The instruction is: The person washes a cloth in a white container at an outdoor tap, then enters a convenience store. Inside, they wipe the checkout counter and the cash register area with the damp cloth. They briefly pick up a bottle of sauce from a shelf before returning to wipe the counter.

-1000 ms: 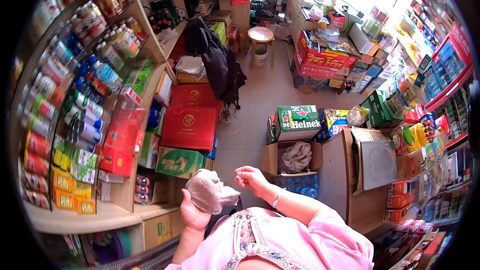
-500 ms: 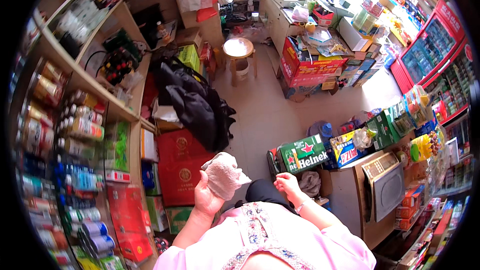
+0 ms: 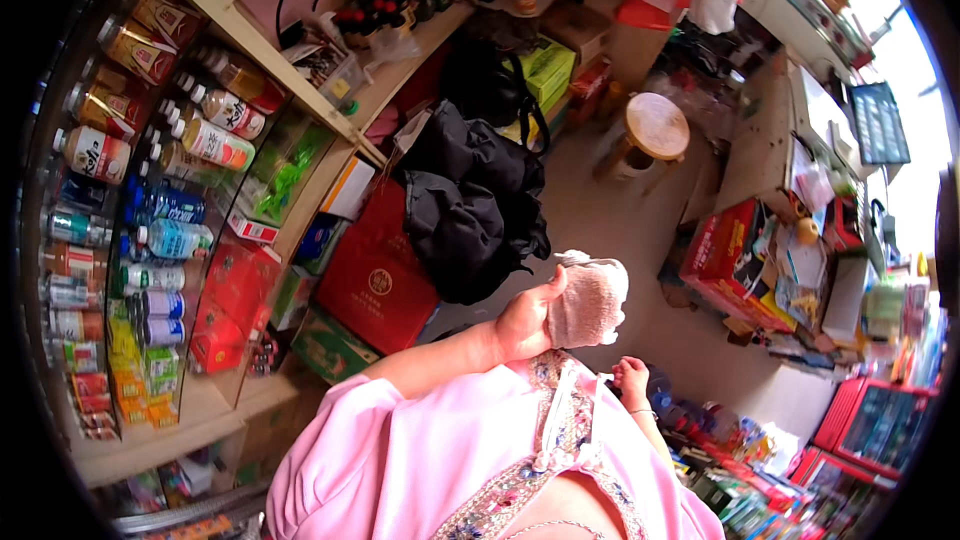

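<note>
Room: shop floor (image 3: 640,230) of pale grey, crowded with goods on every side, seen from above my own pink top (image 3: 420,460).
Left hand: my left hand (image 3: 525,320) is raised in front of my chest, fingers and thumb closed around a cloth, thumb lying along its near edge.
Cloth: the cloth (image 3: 590,302) is a pinkish-grey, fuzzy bundle, bunched up in my left hand and sticking out to the right of it, held in the air above the floor.
Right hand: my right hand (image 3: 630,377) is lower and to the right of the cloth, apart from it, fingers loosely curled; it holds nothing that I can make out.
Black bag: a black bag (image 3: 470,205) slumps on the floor just beyond the cloth, toward the shelves.
Red box: a large red box (image 3: 375,275) stands left of the cloth, leaning against the shelf foot, touching the black bag.
Shelves: wooden shelves (image 3: 250,50) far left of the cloth, packed with bottles (image 3: 205,135) and cans.
Stool: a round wooden stool (image 3: 655,128) stands well beyond the cloth, past the black bag.
Red crate: a red crate (image 3: 725,265) of loose goods sits right of the cloth, on the floor.
</note>
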A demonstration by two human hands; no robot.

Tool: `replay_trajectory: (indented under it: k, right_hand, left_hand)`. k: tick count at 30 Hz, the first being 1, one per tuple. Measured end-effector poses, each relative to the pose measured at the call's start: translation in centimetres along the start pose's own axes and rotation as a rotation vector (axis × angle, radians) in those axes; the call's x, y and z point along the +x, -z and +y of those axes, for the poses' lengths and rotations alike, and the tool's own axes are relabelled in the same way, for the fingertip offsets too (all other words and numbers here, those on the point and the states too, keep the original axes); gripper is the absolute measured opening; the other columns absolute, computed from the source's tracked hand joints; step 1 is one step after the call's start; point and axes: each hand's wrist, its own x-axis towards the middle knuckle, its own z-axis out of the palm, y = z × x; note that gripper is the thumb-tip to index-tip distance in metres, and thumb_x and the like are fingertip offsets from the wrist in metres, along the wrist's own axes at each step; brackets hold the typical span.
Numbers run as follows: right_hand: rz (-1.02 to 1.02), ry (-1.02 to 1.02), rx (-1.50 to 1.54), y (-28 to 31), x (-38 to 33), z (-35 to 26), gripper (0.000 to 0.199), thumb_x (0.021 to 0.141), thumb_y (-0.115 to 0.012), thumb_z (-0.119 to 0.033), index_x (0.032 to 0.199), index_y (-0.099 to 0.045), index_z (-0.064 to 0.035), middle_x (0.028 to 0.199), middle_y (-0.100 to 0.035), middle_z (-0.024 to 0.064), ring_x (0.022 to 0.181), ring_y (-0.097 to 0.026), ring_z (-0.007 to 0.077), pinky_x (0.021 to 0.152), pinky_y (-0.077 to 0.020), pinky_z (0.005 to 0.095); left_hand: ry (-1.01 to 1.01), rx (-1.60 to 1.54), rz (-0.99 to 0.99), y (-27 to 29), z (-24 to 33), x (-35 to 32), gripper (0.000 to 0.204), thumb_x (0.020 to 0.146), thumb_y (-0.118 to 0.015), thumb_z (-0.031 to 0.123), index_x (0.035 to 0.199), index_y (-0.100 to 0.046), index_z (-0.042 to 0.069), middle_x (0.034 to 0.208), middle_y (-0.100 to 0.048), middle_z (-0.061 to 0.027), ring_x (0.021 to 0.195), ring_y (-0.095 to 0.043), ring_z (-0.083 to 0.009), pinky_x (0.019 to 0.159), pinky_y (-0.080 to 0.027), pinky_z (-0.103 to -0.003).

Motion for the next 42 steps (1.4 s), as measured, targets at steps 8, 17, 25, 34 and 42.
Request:
replay_trajectory:
  k: [8,17,25,34,42]
  right_hand:
    - [0.094,-0.098,0.019,1.2,3.8,-6.9,0.013,0.085,-0.056,-0.002,0.099,-0.057,-0.0022,0.073,-0.062,0.0112,0.051,-0.052,0.0121,0.04,-0.0381,0.0218]
    - [0.201,0.031,0.033,11.1,15.7,-20.8,0.018,0.084,-0.056,-0.005,0.101,-0.058,-0.0009,0.074,-0.063,0.0094,0.059,-0.057,0.0144,0.05,-0.0457,0.0255]
    - [0.039,0.302,0.264,14.3,18.5,-41.7,0.017,0.091,-0.057,-0.009,0.106,-0.058,-0.0025,0.083,-0.065,0.007,0.066,-0.059,0.0101,0.06,-0.0482,0.0225]
    - [0.212,0.417,0.502,17.9,23.2,-52.8,0.016,0.091,-0.057,-0.01,0.105,-0.059,-0.0025,0.082,-0.066,0.0071,0.066,-0.06,0.0114,0.062,-0.0493,0.0238]
    - [0.248,0.363,0.587,18.9,29.3,-61.7,0.018,0.09,-0.059,-0.009,0.106,-0.058,-0.0004,0.082,-0.066,0.0075,0.065,-0.06,0.0101,0.059,-0.0491,0.0218]
  left_hand:
    - [-0.055,-0.017,0.074,0.7,2.2,11.9,0.062,0.091,-0.046,0.051,0.135,-0.042,0.006,0.133,-0.05,-0.0099,0.123,-0.048,-0.0282,0.105,-0.037,-0.046]
    - [-0.221,0.107,0.135,-3.7,2.7,33.0,0.067,0.09,-0.048,0.052,0.137,-0.039,0.005,0.135,-0.047,-0.0117,0.125,-0.045,-0.0314,0.107,-0.033,-0.048]
    - [-0.199,0.09,0.048,-11.3,5.0,50.9,0.061,0.092,-0.047,0.048,0.136,-0.04,0.006,0.133,-0.049,-0.0132,0.124,-0.045,-0.0334,0.106,-0.033,-0.049]
    - [-0.049,0.122,0.004,-13.6,9.6,74.5,0.056,0.095,-0.038,0.047,0.134,-0.043,0.007,0.132,-0.051,-0.0139,0.121,-0.047,-0.0352,0.104,-0.035,-0.051]
    - [-0.033,0.225,-0.059,-19.6,13.6,90.5,0.057,0.096,-0.036,0.048,0.135,-0.041,0.007,0.135,-0.048,-0.0107,0.125,-0.044,-0.0321,0.107,-0.031,-0.048]
